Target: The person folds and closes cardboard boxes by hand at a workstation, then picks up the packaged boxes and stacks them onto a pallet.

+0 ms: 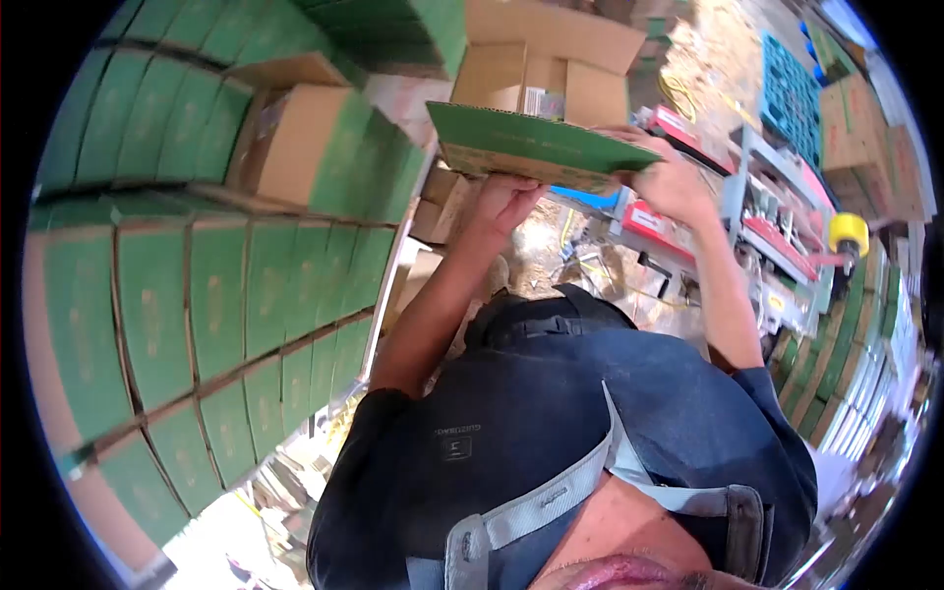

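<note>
Left hand (508,202): fingers curled at the near edge of a green-and-brown rectangular cardboard piece (531,143), gripping.
Right hand (674,182): gripping its right end, fingers partly hidden.
Cardboard piece: held up between both hands, long axis running left to right.
Beyond the hands: an open brown cardboard carton (595,93).

Lettering in your view is too small or blurred to read: a line of print above a square emblem (456,449) on your dark apron (551,393), faint marks on your green cardboard (531,141), white labels on red machine parts (661,228).
</note>
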{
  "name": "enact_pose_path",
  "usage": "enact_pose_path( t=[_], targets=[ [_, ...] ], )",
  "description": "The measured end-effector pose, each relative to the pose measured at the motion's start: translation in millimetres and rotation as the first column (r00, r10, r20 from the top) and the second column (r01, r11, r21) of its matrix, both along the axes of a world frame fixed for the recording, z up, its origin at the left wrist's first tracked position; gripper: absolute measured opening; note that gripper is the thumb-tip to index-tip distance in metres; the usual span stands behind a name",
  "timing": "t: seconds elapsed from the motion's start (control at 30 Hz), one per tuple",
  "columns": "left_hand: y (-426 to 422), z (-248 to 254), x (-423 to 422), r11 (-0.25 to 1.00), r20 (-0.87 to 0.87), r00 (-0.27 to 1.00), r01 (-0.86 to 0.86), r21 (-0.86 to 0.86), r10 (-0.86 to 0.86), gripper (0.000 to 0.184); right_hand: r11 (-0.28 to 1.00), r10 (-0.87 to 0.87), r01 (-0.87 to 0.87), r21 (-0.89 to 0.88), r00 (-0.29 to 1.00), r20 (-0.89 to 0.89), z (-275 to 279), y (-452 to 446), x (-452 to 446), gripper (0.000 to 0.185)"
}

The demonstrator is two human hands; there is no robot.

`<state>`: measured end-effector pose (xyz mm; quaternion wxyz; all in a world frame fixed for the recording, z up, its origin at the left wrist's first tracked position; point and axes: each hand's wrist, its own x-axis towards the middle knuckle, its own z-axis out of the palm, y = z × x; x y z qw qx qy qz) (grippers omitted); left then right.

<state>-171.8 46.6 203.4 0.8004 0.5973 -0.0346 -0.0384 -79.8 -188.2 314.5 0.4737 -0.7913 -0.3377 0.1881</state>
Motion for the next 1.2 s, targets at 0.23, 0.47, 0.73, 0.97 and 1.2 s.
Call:
enact_pose_path(
  t=[0.23,0.47,0.73,0.97,1.2],
  targets=[
    [-44.3,-212.9,86.2,0.621,-0.502,0.86,-0.348,-0.703,-0.086,0.055,0.987,-0.005,0.05,-0.155,0.96,0.28,-172.2,-36.0,45.7,0.042],
    [-10.0,-183.6,96.8,0.785,0.055,0.875,-0.458,0.416,0.481,0.061,0.918,-0.15,0.236,-0.32,0.951,0.27,-274.1,-59.5,59.8,0.034],
    [5.0,-153.5,153.7,0.532,-0.081,0.928,-0.135,0.836,0.363,0.06,0.707,-0.491,0.521,-0.478,0.848,0.197,-231.0,-34.3,109.8,0.04],
    [10.9,-182.9,175.9,0.495,-0.064,0.919,-0.15,0.856,0.389,0.083,0.775,-0.355,0.534,-0.339,0.811,0.466,-212.2,52.5,223.9,0.06],
    [10.6,-181.7,178.4,0.457,0.004,0.968,-0.122,0.881,0.252,0.082,0.643,0.082,0.338,-0.687,0.862,0.501,-254.1,66.6,90.7,0.102]
  ],
)
